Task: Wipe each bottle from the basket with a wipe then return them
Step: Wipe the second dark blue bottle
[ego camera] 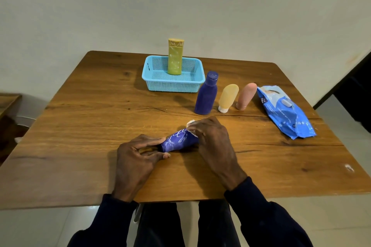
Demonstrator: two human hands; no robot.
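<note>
The left hand (136, 158) is pinching the narrow end of a blue tube (178, 141) lying low over the table (80, 116), while the right hand (212, 138) is gripping a white wipe (190, 124) against its other end. Beyond them, a dark blue bottle (206, 96), a yellow tube (227, 97) and a pink tube (246, 96) are standing in a row beside a wipes pack (285, 112). A yellow-green bottle (175, 58) is standing upright in the blue basket (172, 86).
</note>
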